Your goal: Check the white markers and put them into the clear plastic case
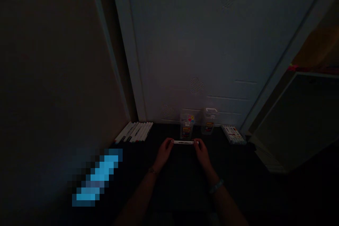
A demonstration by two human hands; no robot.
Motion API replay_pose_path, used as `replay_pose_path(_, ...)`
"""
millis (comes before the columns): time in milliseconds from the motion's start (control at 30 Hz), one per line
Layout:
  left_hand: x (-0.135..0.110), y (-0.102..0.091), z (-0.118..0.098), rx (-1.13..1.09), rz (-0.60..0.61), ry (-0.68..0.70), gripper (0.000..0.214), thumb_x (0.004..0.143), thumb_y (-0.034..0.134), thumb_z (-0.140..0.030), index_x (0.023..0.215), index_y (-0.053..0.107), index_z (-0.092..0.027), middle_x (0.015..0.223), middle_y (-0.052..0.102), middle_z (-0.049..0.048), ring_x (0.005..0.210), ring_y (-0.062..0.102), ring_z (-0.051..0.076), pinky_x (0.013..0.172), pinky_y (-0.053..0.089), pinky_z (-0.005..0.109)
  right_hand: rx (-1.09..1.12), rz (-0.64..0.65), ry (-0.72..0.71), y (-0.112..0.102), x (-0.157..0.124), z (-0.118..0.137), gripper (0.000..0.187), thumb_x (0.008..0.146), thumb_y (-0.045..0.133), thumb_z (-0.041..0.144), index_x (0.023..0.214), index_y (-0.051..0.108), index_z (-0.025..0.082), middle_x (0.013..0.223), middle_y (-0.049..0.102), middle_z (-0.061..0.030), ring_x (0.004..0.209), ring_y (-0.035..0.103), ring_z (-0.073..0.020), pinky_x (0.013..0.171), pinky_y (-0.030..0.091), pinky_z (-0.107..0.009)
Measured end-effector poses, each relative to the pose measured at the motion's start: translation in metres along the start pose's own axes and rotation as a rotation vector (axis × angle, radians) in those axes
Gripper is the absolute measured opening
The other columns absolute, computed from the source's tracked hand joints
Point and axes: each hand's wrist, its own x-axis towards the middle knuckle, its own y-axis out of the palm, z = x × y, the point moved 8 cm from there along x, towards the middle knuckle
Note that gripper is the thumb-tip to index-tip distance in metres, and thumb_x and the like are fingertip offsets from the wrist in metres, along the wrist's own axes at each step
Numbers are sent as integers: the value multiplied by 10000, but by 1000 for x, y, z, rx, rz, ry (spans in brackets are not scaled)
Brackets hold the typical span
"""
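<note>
Bench (182, 183), dark top, dimly lit; four entries along the far side.
Far left: one row of white markers (135, 132), laid side by side at a slant, some ends coloured. Middle: one clear container (186, 127), upright, dark label on front, coloured dots near top. Just right of it: second clear container (208, 118), upright, pale handle at top, orange-and-dark label. Far right: one low, pale block (233, 135), lying flat, dark and reddish marks; contents too dim to tell.

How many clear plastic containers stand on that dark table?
2. The left container stands just beyond the held white marker; the right container stands slightly farther back. Any others could be lost in the shadows.
</note>
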Motion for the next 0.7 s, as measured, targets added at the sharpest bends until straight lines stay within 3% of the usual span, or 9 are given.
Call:
replay_pose_path(333, -1, -1, -6, 35, -15, -21, 388, 783, 432, -541, 772, 573, -180, 711, 560, -8, 691, 511, 143, 651, 401, 235, -12, 16, 11, 1, 0, 2, 341, 811, 445, 498, 895, 586, 199, 783, 607, -11, 728, 541, -168, 641, 408, -247)
replay_pose_path(467, -1, 0, -6, 32, 5, -5, 369, 801, 423, -516, 842, 579, -184, 736, 576, -5, 689, 523, 142, 651, 410, 238, -27, 12, 9, 2, 1, 2, 331, 810, 450, 490, 893, 584, 199, 800, 609, -15, 729, 543, -170, 647, 409, -252)
replay_pose_path(700, -1, -1, -5, 32, -11, 9, 347, 799, 441, -488, 924, 583, -197, 894, 620, 25, 869, 561, 177, 779, 423, 269, -22, 18, -27, 2, -1, 7, 323, 819, 440, 483, 926, 569, 207, 860, 610, -24, 797, 552, -184, 694, 419, -266)
